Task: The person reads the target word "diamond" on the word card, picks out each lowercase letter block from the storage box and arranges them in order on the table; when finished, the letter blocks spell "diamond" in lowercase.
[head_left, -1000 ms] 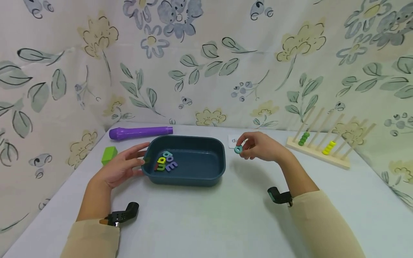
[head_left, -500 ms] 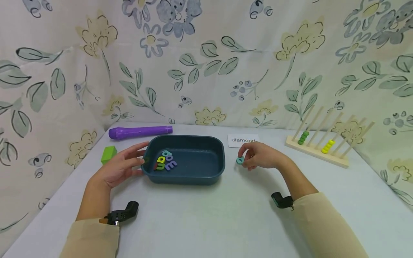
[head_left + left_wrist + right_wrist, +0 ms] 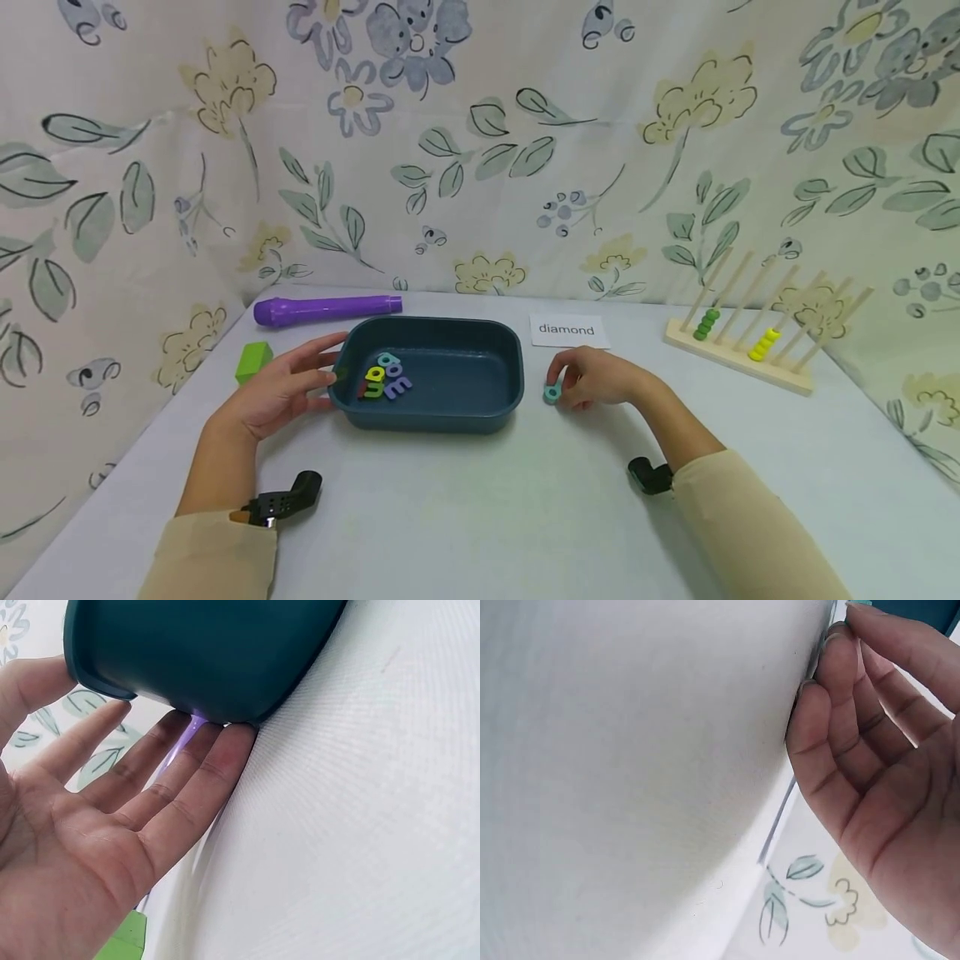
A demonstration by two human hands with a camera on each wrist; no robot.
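My right hand (image 3: 592, 377) pinches a small teal ring-shaped letter (image 3: 552, 393) low at the table, just right of the dark blue tray (image 3: 427, 421). Only a sliver of teal shows at the fingertips in the right wrist view. On the tray's left side, my left hand (image 3: 281, 383) touches the outer wall with its fingers spread; the left wrist view has the fingertips (image 3: 236, 739) against the wall and the thumb by the rim. Inside the tray, at its left end, lie several coloured letters, among them a purple m (image 3: 397, 387) and a yellow one (image 3: 375, 374).
A white card (image 3: 568, 331) printed "diamond" lies behind my right hand. The purple toy microphone (image 3: 327, 309) is behind the tray, and a green block (image 3: 254, 361) sits beyond my left hand. At the back right stands a wooden peg abacus (image 3: 738, 358) with green and yellow beads.
My right hand has come down and nearer with the teal letter, from in front of the card to the table beside the tray, uncovering the card's word. The left hand has stayed still.
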